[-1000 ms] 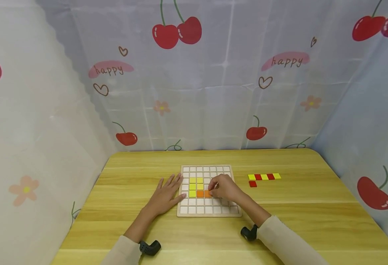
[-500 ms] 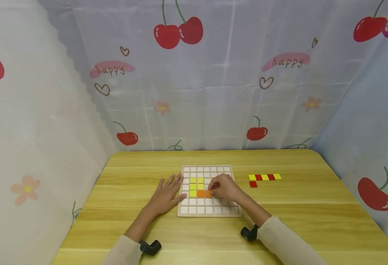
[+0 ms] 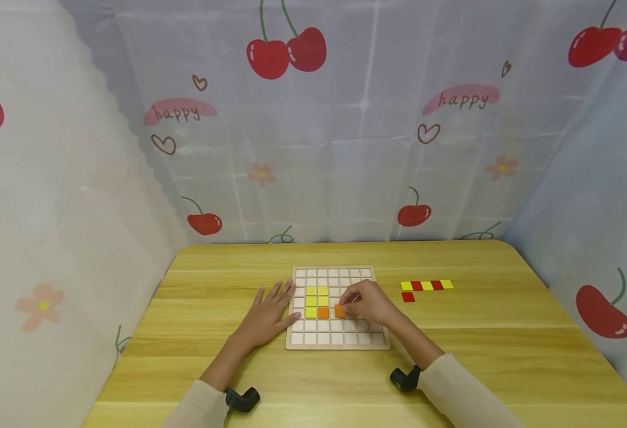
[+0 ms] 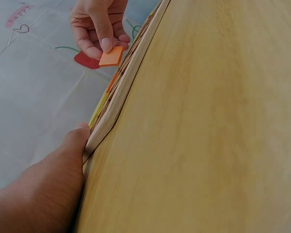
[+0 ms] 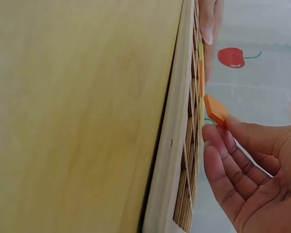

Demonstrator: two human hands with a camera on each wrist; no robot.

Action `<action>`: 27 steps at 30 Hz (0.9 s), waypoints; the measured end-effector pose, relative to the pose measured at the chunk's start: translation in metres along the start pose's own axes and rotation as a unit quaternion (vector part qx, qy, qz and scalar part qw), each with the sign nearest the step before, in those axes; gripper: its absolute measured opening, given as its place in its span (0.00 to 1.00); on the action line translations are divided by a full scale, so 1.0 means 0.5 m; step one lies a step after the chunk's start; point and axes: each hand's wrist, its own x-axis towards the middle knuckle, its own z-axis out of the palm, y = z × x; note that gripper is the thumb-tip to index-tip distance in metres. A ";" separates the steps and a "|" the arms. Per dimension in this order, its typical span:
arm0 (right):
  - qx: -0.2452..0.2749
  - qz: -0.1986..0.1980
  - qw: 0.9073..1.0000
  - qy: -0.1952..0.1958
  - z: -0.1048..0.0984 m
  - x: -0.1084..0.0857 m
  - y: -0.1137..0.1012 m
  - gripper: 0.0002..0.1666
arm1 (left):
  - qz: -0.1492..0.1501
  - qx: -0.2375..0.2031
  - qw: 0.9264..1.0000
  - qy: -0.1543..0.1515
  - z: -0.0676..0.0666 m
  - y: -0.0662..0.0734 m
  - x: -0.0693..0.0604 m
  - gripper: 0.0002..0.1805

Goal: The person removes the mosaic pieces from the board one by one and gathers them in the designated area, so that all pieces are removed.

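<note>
Orange and thin, the tile (image 3: pixel 340 311) looks light, stiff and fairly smooth; a pinch at one edge or corner should suffice. Your right hand (image 3: pixel 369 302) pinches it between thumb and fingers, raised just above the board (image 3: pixel 337 348), closer to its near edge than its far one. Your left hand (image 3: pixel 264 317), fingers spread, touches the board's left edge.

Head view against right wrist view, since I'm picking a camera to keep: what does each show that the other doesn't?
Only the head view shows the loose red and yellow squares lying right of the board, and the pale sleeves.

Only the right wrist view shows the thickness of the orange square and the inner side of the right hand's fingers.

Both show the right hand pinching that square, the board, part of the left hand, and the table.
</note>
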 end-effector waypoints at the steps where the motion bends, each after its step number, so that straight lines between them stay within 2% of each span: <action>1: 0.000 0.003 1.000 0.003 -0.001 -0.001 0.001 0.02 | 0.001 0.000 1.000 0.001 0.000 0.000 0.000 0.43; 10: 0.010 0.015 0.999 0.027 -0.018 -0.016 0.008 0.03 | 0.002 -0.004 1.000 0.003 0.000 0.001 -0.001 0.43; 17: 0.043 0.041 0.998 0.031 -0.033 -0.027 0.007 0.02 | 0.003 -0.003 1.000 0.006 -0.001 -0.001 -0.001 0.43; 27: 0.056 0.037 0.997 0.033 -0.059 -0.034 0.023 0.02 | 0.004 -0.001 1.000 -0.002 -0.002 -0.001 0.003 0.44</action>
